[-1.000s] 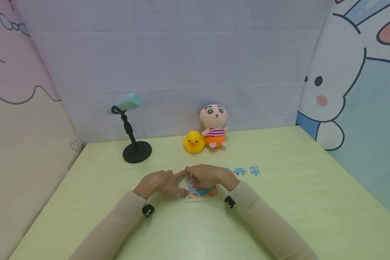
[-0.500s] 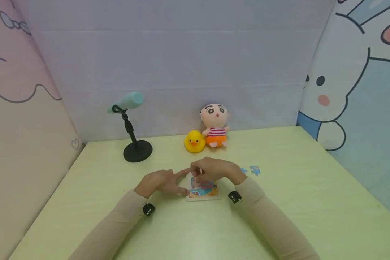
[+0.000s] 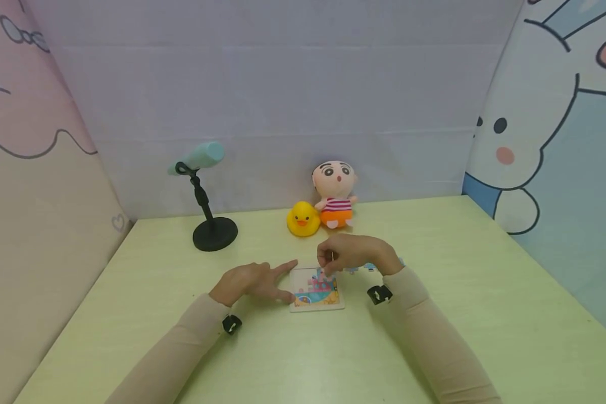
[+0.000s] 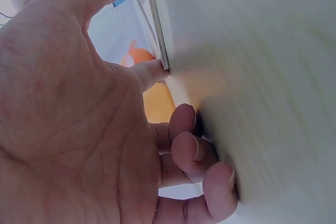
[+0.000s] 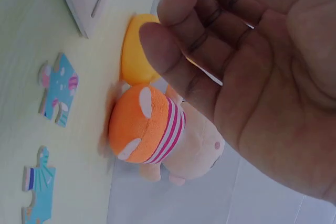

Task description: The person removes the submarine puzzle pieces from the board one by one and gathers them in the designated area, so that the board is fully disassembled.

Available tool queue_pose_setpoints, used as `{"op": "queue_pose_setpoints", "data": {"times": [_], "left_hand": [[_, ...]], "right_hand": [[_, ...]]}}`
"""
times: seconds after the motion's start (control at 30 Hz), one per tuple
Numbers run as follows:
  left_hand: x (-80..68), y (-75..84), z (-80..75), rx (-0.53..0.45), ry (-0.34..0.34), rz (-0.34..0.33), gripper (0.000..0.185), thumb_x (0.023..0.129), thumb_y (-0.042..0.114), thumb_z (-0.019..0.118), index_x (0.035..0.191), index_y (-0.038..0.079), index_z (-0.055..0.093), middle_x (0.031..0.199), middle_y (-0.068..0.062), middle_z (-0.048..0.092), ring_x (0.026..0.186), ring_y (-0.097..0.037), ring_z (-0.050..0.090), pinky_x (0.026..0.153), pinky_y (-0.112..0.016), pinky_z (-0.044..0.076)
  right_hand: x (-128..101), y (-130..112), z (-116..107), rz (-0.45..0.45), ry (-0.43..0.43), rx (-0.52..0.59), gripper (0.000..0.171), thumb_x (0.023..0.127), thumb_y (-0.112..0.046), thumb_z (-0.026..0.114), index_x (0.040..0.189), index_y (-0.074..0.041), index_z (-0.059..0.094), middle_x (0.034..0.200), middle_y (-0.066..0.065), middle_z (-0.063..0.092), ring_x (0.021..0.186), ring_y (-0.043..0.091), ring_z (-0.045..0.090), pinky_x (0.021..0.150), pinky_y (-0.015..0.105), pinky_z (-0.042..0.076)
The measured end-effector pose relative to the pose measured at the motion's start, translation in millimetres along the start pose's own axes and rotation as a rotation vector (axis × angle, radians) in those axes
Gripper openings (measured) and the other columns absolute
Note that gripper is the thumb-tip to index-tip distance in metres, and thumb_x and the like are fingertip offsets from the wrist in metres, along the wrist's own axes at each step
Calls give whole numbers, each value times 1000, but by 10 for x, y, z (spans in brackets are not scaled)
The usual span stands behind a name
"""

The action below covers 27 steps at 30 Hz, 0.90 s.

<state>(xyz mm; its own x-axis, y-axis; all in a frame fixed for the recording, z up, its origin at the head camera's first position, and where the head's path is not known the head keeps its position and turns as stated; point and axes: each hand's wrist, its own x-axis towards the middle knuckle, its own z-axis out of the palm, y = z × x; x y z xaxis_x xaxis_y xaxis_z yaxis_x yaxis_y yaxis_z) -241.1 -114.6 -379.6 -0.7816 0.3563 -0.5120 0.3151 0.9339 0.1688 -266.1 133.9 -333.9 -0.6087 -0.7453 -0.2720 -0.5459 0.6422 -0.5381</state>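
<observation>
A small jigsaw puzzle in a pale square tray (image 3: 317, 308) lies on the table, its lower part and right side filled with coloured pieces; the upper left shows pale board. My left hand (image 3: 252, 281) rests at the tray's left side, thumb at the lower left and index finger stretched to the upper left corner; in the left wrist view the other fingers (image 4: 219, 190) bend onto the tabletop. Over the tray's upper right, my right hand (image 3: 350, 251) pinches a puzzle piece, mostly hidden by the fingertips. The right wrist view shows its bent fingers (image 5: 176, 61), not the pinch.
Loose blue puzzle pieces, among them one with pink spots (image 5: 59, 90) and one with stripes (image 5: 41, 184), lie right of the tray. Behind stand a yellow duck (image 3: 303, 219), a plush doll (image 3: 336, 196) and a black stand (image 3: 213, 234) with a mint-green cylinder (image 3: 202, 157).
My right hand has moved from the tray's upper left to its upper right, thumb and index finger staying together, uncovering the puzzle's middle. The left hand stays in place.
</observation>
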Motion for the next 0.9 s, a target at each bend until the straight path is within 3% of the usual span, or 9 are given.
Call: {"op": "queue_pose_setpoints", "data": {"times": [0.23,0.5,0.73,0.9], "left_hand": [[9,-15,8,12,6,14,89,85,73,58,159,43,19,133,-19,54,104,-32,58,85,-55,48],[38,-53,28,14,-10,21,91,85,73,58,159,41,17,137,-19,54,109,-31,57,91,-55,46],[44,-71,39,13,4,38,89,86,72,59,159,41,18,135,-19,54,109,-32,58,89,-55,47],[42,-72,38,6,13,47,90,85,73,59,159,41,18,136,-19,53,109,-32,58,89,-56,47]], "right_hand": [[-81,89,-44,57,-16,48,10,92,-11,74,88,-12,65,79,-3,60,69,12,53,65,25,47],[-155,226,-76,56,-42,88,8,91,-8,74,86,-9,68,75,-2,61,66,11,53,65,25,48],[-177,378,-82,68,-129,145,7,92,-3,70,86,-6,68,73,-3,59,66,12,52,67,29,48],[-198,462,-71,109,-139,144,6,91,-2,68,86,-6,68,73,-3,58,65,13,50,64,26,44]]}}
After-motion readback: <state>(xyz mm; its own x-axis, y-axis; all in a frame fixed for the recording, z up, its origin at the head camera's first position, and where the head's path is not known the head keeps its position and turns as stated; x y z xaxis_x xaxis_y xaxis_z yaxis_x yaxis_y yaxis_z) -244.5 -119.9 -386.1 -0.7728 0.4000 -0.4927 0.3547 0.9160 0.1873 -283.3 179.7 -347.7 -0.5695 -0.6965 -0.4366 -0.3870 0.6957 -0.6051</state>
